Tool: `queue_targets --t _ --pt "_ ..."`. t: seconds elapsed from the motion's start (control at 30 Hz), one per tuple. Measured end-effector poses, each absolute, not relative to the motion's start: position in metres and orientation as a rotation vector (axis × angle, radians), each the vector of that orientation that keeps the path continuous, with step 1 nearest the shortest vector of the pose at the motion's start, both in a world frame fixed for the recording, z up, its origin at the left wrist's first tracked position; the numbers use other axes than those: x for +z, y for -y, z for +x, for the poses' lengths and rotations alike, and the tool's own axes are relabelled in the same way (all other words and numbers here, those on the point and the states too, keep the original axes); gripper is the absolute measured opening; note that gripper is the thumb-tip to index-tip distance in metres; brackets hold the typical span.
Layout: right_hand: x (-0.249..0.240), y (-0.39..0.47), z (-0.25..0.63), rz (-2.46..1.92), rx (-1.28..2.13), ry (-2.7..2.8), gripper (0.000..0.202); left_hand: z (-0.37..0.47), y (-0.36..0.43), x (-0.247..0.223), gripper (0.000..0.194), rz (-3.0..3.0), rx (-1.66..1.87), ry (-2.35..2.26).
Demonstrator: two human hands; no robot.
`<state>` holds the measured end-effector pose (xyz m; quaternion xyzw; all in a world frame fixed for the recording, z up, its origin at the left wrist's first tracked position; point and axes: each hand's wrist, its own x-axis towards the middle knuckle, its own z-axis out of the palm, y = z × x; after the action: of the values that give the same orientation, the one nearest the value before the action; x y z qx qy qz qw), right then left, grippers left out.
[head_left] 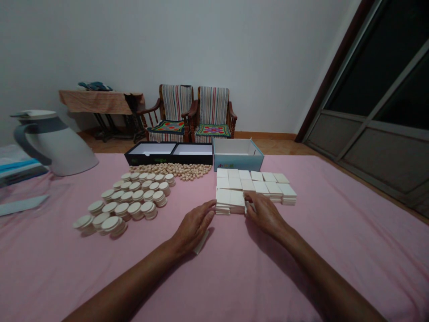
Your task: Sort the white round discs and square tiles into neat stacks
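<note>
Thin pale square tiles stand in stacks in front of me, in close rows. My left hand rests at the left side of the nearest stacks, its fingers bent together and the fingertips against the tile edges. On the right side of those same stacks, my right hand has thumb and fingers pinched close at the tile edges, so the stacks sit between both hands. One loose pale tile shows partly from beneath my left hand; whether it is held or lying on the cloth I cannot make out.
Stacked pale round discs stand in rows at left, with many small wooden beads behind. A black two-part box and light-blue box line the far edge. A jug stands left on the pink cloth.
</note>
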<state>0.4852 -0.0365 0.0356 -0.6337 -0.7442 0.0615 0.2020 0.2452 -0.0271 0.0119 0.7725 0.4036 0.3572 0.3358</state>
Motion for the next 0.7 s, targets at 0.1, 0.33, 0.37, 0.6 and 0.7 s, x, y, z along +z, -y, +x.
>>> queue_targets --t 0.1,0.33,0.37,0.6,0.7 --pt "0.04 0.039 0.483 -1.773 0.077 2.061 0.028 0.244 0.025 0.01 0.039 2.026 0.931 -1.041" --pt "0.032 0.059 0.448 -1.358 0.361 2.251 0.019 0.246 0.018 0.011 0.045 1.727 0.939 -1.097" --pt "0.029 0.061 0.442 -1.328 0.394 2.296 0.018 0.247 0.017 0.01 0.046 1.705 0.931 -1.083" --pt "0.017 0.056 0.427 -1.429 0.355 2.219 0.017 0.248 0.016 0.007 0.046 1.702 0.893 -0.972" --pt "0.021 0.059 0.424 -1.441 0.336 2.281 0.014 0.246 0.015 0.007 0.045 1.653 0.931 -0.973"
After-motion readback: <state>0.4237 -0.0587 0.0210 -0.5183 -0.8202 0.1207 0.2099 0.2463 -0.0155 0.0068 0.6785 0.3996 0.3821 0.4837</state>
